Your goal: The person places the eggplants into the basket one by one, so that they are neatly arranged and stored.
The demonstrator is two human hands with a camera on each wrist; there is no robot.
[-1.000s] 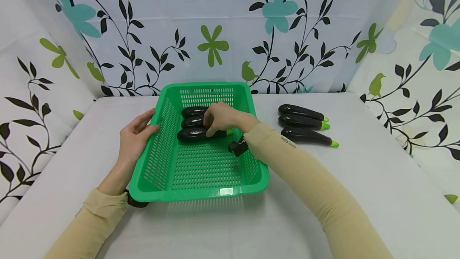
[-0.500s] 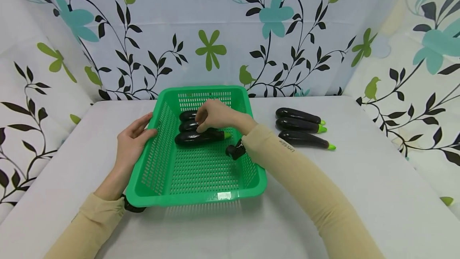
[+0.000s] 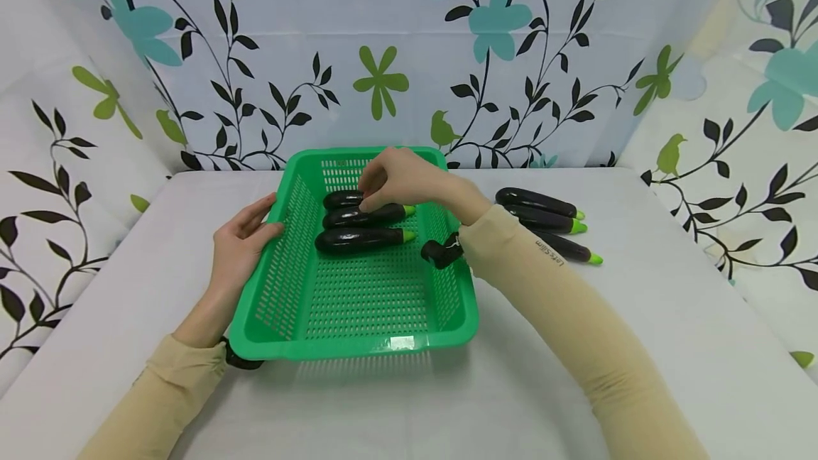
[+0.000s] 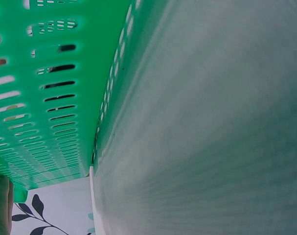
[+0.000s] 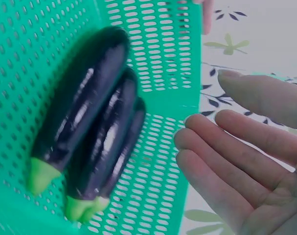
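Note:
Three dark, glossy eggplants lie side by side in a green plastic basket [image 3: 358, 350]: the near eggplant [image 3: 358, 240], the middle eggplant [image 3: 367, 216] and the far eggplant [image 3: 341, 199], partly hidden by my right hand in the head view. My right hand [image 3: 405, 179] hovers over the far two. The right wrist view has its fingers [image 5: 221, 161] loosely extended, apart from the eggplants [image 5: 82, 103], with nothing between them. At the basket's left side my left hand [image 3: 239, 243] holds the rim, its thumb at the edge.
Three more eggplants [image 3: 540, 218] lie on the white table [image 3: 639, 318] right of the basket, partly behind my right sleeve [image 3: 562, 289]. A patterned curtain [image 3: 307, 34] rises behind the table and at both sides.
My right hand has let go of the eggplants and risen above them, uncovering the middle one's green stem end. The left hand stays on the rim.

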